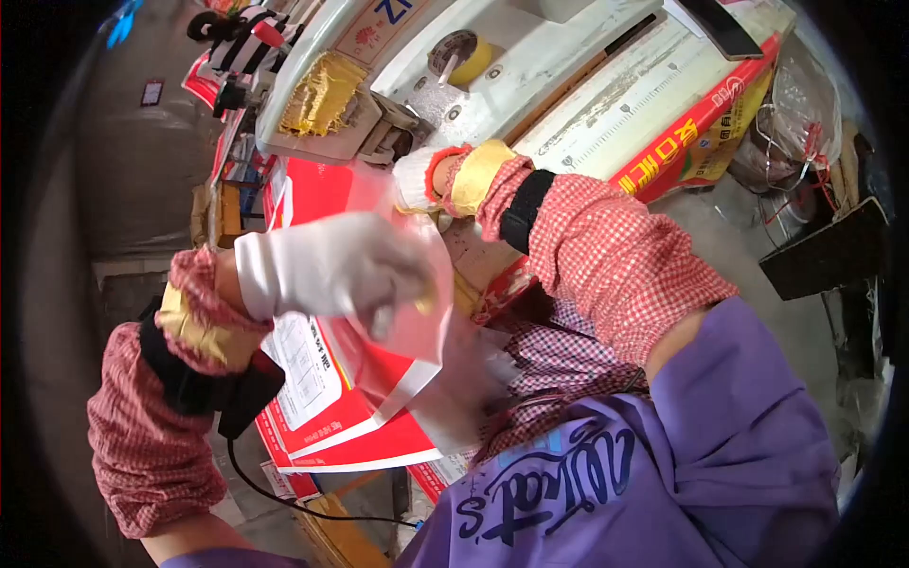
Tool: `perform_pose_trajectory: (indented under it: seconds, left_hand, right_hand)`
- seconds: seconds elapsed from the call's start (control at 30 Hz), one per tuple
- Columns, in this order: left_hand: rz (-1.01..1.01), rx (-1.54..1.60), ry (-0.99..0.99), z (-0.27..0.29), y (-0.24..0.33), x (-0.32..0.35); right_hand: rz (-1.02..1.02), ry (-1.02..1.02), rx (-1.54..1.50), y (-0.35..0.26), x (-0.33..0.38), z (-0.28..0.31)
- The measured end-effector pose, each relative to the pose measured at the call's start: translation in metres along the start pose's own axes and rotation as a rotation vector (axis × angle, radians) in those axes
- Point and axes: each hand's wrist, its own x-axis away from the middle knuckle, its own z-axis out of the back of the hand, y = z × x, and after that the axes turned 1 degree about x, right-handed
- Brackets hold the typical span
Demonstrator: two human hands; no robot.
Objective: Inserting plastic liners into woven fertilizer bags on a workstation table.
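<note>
My left hand (331, 265), in a white glove, is closed at the edge of a red and white printed sack (327, 435); motion blurs its fingers. A thin, see-through plastic layer (464, 379) hangs from the sack's edge toward my lap. Farther off, my right hand (418, 180) wears a white glove with an orange-red cuff. It is by the sack's far end, just below the head of a white sewing machine (521, 90). Its fingers are blurred and mostly hidden, so their grip does not show.
A yellow cloth patch (322, 93) covers part of the machine's head. A tape roll (459, 57) lies on its body. To the right are a red and yellow printed sheet (696, 133), a clear plastic bag (795, 114) and a dark board (824, 251). A black cable (284, 497) runs below my left forearm.
</note>
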Motion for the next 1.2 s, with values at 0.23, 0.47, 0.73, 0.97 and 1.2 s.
perform_pose_trajectory:
  seconds: [0.23, 0.47, 0.73, 0.97, 1.2]
  left_hand:
    - [0.818, -0.451, -0.389, -0.068, 0.021, 0.067]
    - [-0.118, -0.806, -0.175, -0.146, 0.053, 0.013]
    - [-0.153, -0.374, 0.135, -0.142, 0.036, -0.018]
    - [-0.177, -0.610, 0.154, -0.160, 0.035, -0.015]
    - [-0.195, -0.547, 0.154, -0.160, 0.042, -0.011]
  right_hand:
    - [0.038, 0.439, 0.136, -0.023, 0.034, -0.015]
    - [-0.268, 0.351, 0.732, -0.111, 0.053, 0.006]
    - [0.201, -0.137, -0.447, -0.150, 0.128, 0.013]
    - [-0.660, 0.283, -0.442, -0.103, 0.094, 0.031]
    - [-0.808, 0.240, -0.233, -0.112, 0.062, -0.010]
